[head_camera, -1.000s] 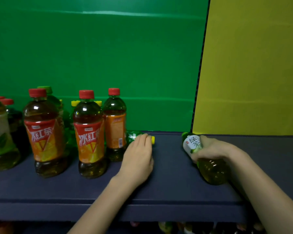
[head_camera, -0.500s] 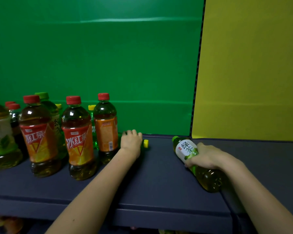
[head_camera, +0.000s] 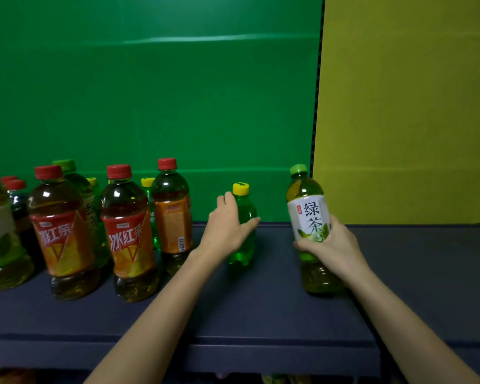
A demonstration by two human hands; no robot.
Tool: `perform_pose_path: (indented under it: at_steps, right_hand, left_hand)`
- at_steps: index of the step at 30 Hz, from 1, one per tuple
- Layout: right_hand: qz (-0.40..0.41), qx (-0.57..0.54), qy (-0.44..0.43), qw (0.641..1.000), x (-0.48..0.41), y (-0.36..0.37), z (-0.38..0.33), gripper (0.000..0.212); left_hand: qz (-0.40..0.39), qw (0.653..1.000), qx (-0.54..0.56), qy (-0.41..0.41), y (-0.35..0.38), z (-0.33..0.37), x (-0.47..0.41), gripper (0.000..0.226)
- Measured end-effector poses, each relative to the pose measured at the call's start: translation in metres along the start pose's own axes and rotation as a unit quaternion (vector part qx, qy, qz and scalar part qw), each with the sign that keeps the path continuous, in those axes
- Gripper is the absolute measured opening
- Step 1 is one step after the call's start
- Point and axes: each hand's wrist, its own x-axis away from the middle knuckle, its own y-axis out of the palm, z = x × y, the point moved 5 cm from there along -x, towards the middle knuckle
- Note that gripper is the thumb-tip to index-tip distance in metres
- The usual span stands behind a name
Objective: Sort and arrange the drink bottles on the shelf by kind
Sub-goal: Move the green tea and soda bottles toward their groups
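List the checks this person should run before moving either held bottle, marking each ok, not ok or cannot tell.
1. Left hand grips the small yellow-capped bottle round its body: ok.
2. Right hand grips the green tea bottle at its label: ok.
3. Both held bottles upright, caps on: ok.
4. Bare shelf between and in front of them: ok.
5. Kinds grouped at the left: not ok; other yellow-capped bottles stand behind the iced tea bottles.
6. Held bottles' bases resting on the shelf or lifted: cannot tell.
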Motion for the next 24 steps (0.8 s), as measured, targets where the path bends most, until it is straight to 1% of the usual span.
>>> perform_pose_path:
  at_steps: [2, 4, 7, 10, 13, 17, 18, 20, 22, 24]
  right_hand:
    - [0.021, -0.057, -0.006, 0.998, 0.002, 0.007, -0.003, 0.058]
    - [0.034, -0.105, -0.021, 0.994, 0.006, 0.015, -0.007, 0.065]
    - [0.052, -0.127, -0.057, 0.989, 0.012, 0.024, -0.012, 0.076]
    - [0.034, -0.124, -0.071, 0.989, 0.014, 0.031, -0.017, 0.080]
    - [0.018, -0.127, -0.073, 0.989, 0.015, 0.034, -0.017, 0.083]
    - [-0.045, -0.206, -0.041, 0.977, 0.022, 0.034, -0.012, 0.098]
    - [-0.053, -0.224, -0.038, 0.972, 0.023, 0.032, -0.011, 0.099]
    - [-0.061, -0.245, -0.040, 0.967, 0.026, 0.030, -0.009, 0.098]
    - [-0.070, -0.251, -0.040, 0.965, 0.025, 0.032, -0.008, 0.087]
    - [-0.074, -0.244, -0.041, 0.966, 0.023, 0.037, -0.009, 0.074]
  left_hand:
    - [0.017, 0.998, 0.056, -0.005, 0.003, -0.001, 0.005, 0.048]
    - [0.041, 0.995, 0.090, -0.001, 0.007, -0.004, 0.009, 0.048]
    - [0.070, 0.987, 0.145, 0.000, 0.012, -0.008, 0.013, 0.053]
    - [0.069, 0.983, 0.170, 0.005, 0.017, -0.012, 0.016, 0.065]
    - [0.065, 0.982, 0.178, 0.004, 0.019, -0.012, 0.020, 0.070]
    - [0.023, 0.988, 0.153, 0.001, 0.017, -0.015, 0.028, 0.083]
    - [0.019, 0.989, 0.143, 0.006, 0.013, -0.017, 0.034, 0.082]
    - [0.035, 0.991, 0.126, 0.028, 0.002, -0.019, 0.050, 0.070]
    - [0.071, 0.989, 0.120, 0.053, -0.012, -0.026, 0.069, 0.052]
    - [0.099, 0.985, 0.130, 0.059, -0.027, -0.034, 0.088, 0.040]
